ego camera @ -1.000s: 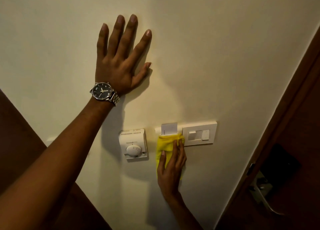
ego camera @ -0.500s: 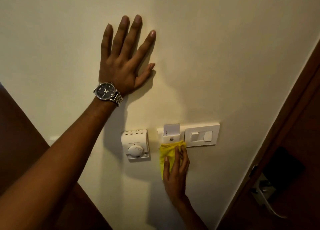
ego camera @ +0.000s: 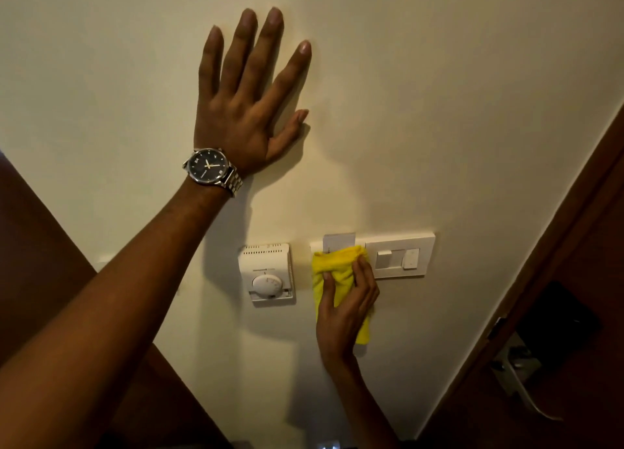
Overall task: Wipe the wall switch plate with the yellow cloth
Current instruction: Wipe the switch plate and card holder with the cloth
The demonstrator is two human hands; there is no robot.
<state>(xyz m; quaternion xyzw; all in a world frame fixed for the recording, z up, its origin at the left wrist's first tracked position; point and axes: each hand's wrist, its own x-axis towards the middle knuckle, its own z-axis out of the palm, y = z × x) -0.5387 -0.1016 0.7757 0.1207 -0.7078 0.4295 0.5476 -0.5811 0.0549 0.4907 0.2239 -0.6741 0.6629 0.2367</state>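
Note:
A long white switch plate (ego camera: 415, 246) is mounted low on the cream wall, with a key card (ego camera: 338, 241) standing in its left slot and switches on its right half. My right hand (ego camera: 347, 305) presses a folded yellow cloth (ego camera: 329, 262) flat against the plate's left part, covering the card slot. The cloth hangs down under my palm. My left hand (ego camera: 248, 109), with a watch on the wrist, lies flat on the wall well above, fingers spread and holding nothing.
A white thermostat (ego camera: 267, 274) with a round dial sits just left of the cloth. A dark wooden door (ego camera: 574, 313) with a metal lever handle (ego camera: 526, 391) runs along the right. Dark wood panelling fills the lower left.
My right hand has slid the cloth back up over the card slot after dipping below it half a second ago. The left hand has stayed flat on the wall.

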